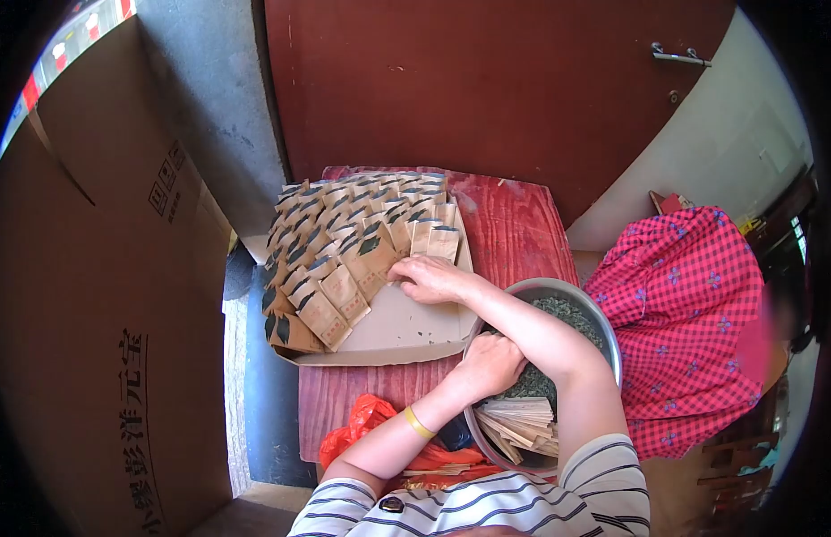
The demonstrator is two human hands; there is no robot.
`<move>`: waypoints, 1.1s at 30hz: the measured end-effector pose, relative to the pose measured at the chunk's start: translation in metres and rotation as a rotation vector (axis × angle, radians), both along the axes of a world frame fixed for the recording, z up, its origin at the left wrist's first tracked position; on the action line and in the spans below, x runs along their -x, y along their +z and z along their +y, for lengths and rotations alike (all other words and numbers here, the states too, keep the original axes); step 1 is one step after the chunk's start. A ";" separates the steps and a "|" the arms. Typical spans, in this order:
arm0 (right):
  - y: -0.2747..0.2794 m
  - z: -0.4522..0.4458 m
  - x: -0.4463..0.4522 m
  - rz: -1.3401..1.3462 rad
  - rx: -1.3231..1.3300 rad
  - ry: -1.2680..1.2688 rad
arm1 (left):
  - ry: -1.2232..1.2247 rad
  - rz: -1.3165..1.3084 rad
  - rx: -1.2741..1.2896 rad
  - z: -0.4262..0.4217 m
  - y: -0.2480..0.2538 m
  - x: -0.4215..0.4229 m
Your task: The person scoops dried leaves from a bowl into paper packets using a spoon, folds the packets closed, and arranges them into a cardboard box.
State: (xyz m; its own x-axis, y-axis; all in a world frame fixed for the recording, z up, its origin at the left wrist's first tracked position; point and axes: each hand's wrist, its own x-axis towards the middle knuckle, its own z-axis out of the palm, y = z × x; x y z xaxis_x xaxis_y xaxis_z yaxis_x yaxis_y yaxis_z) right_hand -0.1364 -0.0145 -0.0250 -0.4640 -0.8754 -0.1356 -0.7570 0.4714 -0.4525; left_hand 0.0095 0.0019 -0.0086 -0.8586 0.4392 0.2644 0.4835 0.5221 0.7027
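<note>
Small brown paper packets, many with dark leafy material at their open tops, stand in overlapping rows in a shallow cardboard box. My right hand reaches across into the box, its bent fingers pinching the edge of a packet at the front of the rows. Below my right forearm, my left hand is curled over a metal bowl; its fingertips and anything in them are hidden. Dried green leaves fill part of the bowl, and a bundle of flat empty-looking packets lies at its near side.
The box and bowl are on a red wooden table. A red plastic bag lies at the near edge. A tall carton stands left, red checked cloth hangs right, and a red door is behind.
</note>
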 end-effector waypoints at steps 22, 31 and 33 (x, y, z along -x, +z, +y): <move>0.000 0.035 0.002 0.306 -0.091 -0.068 | -0.034 -0.050 0.089 0.000 0.006 0.001; -0.006 0.040 0.018 0.626 -0.055 -0.110 | -0.011 -0.031 0.084 0.002 0.003 0.001; -0.007 0.040 0.017 0.611 -0.038 -0.094 | -0.007 -0.024 0.081 0.002 0.004 0.000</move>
